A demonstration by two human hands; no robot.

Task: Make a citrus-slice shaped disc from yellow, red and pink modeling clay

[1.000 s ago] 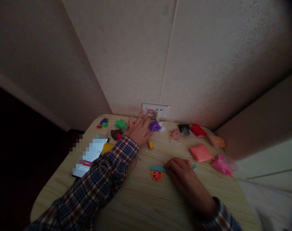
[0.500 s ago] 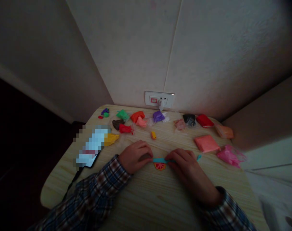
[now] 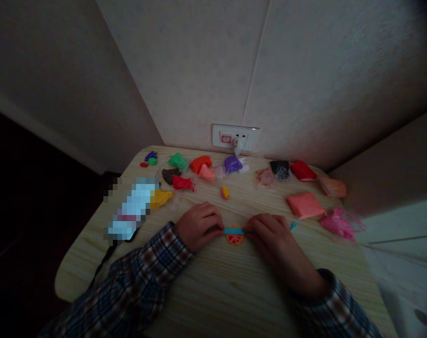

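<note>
Left hand point(image 3: 200, 228): moved down from beside the purple packet point(image 3: 233, 164); grip pinched on left end of blue tool point(image 3: 233, 231).
Right hand point(image 3: 275, 239): grip closed around tool's right part.
Long axis: left to right, across round slice point(image 3: 235, 240).
Round slice: on table point(image 3: 216, 291), between both hands, about equally near.
Counted: one tool, one slice, one purple packet.

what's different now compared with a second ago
The left hand has drawn back from the packets at the far edge toward the person, and its fingertips now grip the left end of the blue tool. The tool has shifted nearer the person, covering more of the round slice. The right hand still holds the tool; the small yellow piece stayed put.
</note>
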